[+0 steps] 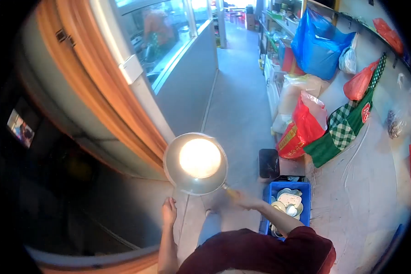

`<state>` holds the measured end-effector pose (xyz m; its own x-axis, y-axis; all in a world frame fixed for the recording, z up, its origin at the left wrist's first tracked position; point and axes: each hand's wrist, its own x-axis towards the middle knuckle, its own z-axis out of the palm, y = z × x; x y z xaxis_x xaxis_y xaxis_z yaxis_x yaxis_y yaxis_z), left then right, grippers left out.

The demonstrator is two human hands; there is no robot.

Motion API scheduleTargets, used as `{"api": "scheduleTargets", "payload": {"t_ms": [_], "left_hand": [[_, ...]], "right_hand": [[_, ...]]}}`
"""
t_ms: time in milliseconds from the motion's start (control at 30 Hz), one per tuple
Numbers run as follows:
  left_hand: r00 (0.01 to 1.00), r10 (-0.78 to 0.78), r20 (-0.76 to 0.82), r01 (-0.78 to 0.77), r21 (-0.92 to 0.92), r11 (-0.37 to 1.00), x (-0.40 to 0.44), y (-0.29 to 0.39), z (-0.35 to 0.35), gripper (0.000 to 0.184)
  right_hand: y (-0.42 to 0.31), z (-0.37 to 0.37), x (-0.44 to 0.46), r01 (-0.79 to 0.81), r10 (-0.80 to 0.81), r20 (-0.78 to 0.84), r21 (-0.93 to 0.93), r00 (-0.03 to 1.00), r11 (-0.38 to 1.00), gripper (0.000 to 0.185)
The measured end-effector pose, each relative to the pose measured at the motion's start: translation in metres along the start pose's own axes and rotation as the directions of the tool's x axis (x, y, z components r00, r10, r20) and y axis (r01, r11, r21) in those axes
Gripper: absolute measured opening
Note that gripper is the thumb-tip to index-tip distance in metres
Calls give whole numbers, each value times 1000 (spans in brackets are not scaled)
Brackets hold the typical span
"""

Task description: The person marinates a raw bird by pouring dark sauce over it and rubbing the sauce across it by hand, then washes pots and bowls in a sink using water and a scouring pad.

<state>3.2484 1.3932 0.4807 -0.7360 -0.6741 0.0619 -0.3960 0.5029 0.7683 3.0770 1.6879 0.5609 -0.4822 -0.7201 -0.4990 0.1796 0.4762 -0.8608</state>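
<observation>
A round, shallow metal pan point(172, 170) hangs in front of me near the centre, with bright light glaring on its inside. From its lower right runs a short handle, and my right hand point(243, 200) is wrapped round it, partly blurred by motion. Just below the pan's lower left rim is my left hand point(169, 211), its fingers closed together; whatever it may hold or touch is too small to make out.
Below my right arm stands a blue crate point(308, 201) with several dishes. A black bin point(269, 163) is behind it. Bags and a green checked apron point(342, 130) hang at right. A wooden door frame point(100, 96) rises at left, and a person point(159, 27) shows behind glass.
</observation>
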Motion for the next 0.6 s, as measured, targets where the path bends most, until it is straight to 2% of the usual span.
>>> {"api": "scheduleTargets", "payload": {"t_ms": [33,67,100,133,233,300,333,367,433,533,567,600], "left_hand": [[986,-129,109,126,37,991,19,-46,15,22],[950,-227,212,172,251,953,22,-99,33,29],[893,-322,314,147,473,869,26,-153,53,43],[818,-408,406,59,645,762,31,-195,68,59],[563,-604,564,-73,762,644,119,-124,108,42],[472,-398,787,-397,593,701,190,-115,164,37],[596,-126,793,-297,364,883,218,-106,190,33],[722,127,681,-235,68,970,252,-87,218,30],[737,-3,676,-188,209,960,319,-25,266,23],[694,45,718,98,-155,983,410,43,321,23],[655,-278,703,378,15,926,434,77,332,25],[697,-231,679,161,166,973,459,93,345,26]], "right_hand": [[-1,-14,16,-57,60,-69,40,996,998,35],[-3,-29,31,-108,119,-138,83,983,991,37],[1,-46,43,-162,185,-200,127,962,979,40],[14,-62,56,-119,162,-251,177,954,977,38],[33,-110,73,18,120,-378,341,918,940,23],[40,-135,78,-113,346,-382,516,857,849,23],[46,-146,80,-116,379,-370,569,848,814,21],[50,-164,86,-112,406,-361,615,840,781,20],[56,-202,119,-99,451,-347,693,822,714,17],[76,-259,165,-125,523,-307,761,795,637,12],[75,-292,193,-119,511,-319,748,798,653,12],[73,-323,221,-114,503,-325,742,801,660,12]]}}
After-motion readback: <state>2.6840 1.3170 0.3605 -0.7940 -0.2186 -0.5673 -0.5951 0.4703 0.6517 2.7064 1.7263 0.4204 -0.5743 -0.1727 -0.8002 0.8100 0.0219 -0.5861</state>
